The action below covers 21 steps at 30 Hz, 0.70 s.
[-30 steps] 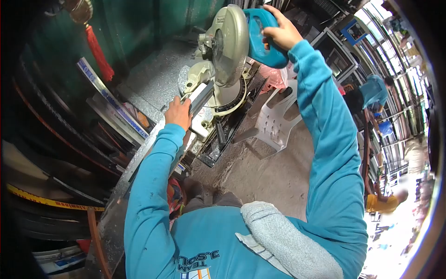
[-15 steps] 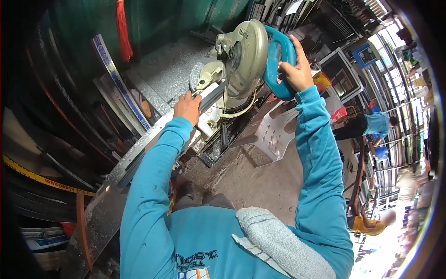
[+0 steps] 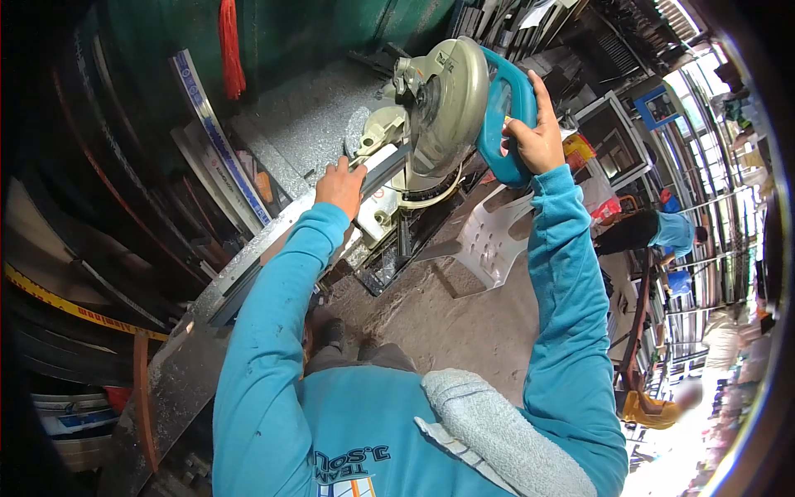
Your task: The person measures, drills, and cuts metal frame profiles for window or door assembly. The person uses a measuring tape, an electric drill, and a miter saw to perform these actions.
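Observation:
A miter saw [image 3: 451, 103] with a rounded pale metal blade guard stands at the upper middle of the head view. My right hand [image 3: 542, 147] is closed around its teal loop handle [image 3: 507, 170], with the index finger stretched along the outside. On the saw's base lies a long dark metal bar [image 3: 386, 171], its far end beside the blade guard. My left hand [image 3: 339, 190] presses onto this bar, fingers partly bent over it; the fingertips' far side is hidden. The blade's cutting edge is mostly covered by the guard.
A light plastic chair [image 3: 489, 244] stands beyond the saw bench. Long strips and profiles [image 3: 217, 141] lean at left, near a hanging red string bundle [image 3: 232, 50]. A person in a blue shirt [image 3: 675, 234] and another in yellow [image 3: 650, 410] are at right.
The view has shifted slightly, so the saw and both hands appear a little farther right. Both hands keep the same holds on the handle and the bar.

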### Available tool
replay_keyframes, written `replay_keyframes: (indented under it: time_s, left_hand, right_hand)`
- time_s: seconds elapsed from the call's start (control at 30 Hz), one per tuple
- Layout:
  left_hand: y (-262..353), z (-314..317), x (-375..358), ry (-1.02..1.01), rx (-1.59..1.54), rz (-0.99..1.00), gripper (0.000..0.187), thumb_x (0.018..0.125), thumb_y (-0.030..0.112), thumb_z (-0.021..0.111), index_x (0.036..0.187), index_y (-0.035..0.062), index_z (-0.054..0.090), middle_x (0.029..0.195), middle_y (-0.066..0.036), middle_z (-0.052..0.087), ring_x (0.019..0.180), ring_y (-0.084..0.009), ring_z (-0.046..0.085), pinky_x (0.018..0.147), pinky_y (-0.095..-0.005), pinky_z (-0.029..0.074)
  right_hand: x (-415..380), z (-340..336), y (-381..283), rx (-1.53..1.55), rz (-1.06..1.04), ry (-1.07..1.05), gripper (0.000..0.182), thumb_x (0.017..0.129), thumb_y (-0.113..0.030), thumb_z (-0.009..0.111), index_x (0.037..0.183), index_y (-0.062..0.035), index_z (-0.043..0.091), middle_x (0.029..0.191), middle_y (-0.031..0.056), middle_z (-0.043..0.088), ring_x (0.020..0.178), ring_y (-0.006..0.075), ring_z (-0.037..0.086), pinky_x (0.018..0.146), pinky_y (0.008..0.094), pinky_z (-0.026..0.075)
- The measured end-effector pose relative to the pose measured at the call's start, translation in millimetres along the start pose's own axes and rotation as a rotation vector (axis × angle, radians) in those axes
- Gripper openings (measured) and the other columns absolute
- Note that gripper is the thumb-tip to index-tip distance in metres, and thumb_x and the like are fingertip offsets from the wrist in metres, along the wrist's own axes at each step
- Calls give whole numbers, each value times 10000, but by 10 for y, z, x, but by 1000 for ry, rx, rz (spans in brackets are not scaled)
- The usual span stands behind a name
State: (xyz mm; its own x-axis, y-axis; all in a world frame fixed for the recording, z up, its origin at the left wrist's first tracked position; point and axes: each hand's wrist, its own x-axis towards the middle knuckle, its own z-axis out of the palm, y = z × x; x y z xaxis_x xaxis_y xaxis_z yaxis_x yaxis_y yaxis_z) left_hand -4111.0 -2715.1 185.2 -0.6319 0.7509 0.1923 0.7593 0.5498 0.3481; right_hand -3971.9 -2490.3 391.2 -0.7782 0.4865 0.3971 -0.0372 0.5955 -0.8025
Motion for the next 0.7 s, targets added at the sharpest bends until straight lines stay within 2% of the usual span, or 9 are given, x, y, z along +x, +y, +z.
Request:
replay_keyframes:
  time_s: [0.1,0.27,0.57,0.7]
  left_hand:
    - [9,-26,-3,-5,12,4,391,742,172,724,1089,152,544,1069,-134,467,964,-341,554,723,-416,550]
    - [5,-16,-3,8,-1,0,383,741,161,721,1084,149,550,1068,-137,473,961,-344,555,729,-419,548]
    - [-16,29,6,27,-3,8,425,737,156,730,1111,159,527,1063,-143,460,936,-344,555,701,-448,543]
    - [-33,44,4,43,-5,27,417,740,155,727,1107,155,528,1070,-146,460,938,-343,556,688,-444,547]
  right_hand:
    - [-11,12,-15,22,8,-6,795,715,46,544,1439,-152,285,1113,112,580,800,145,610,700,276,515]
    - [-36,18,9,6,8,-5,795,717,50,542,1440,-155,285,1104,109,585,786,140,610,690,273,514]
    - [-148,85,24,18,36,29,788,722,38,535,1442,-161,280,1274,126,465,718,122,588,588,234,503]
    - [-227,132,69,13,2,38,783,727,37,523,1444,-151,270,1273,125,465,711,117,582,580,231,501]
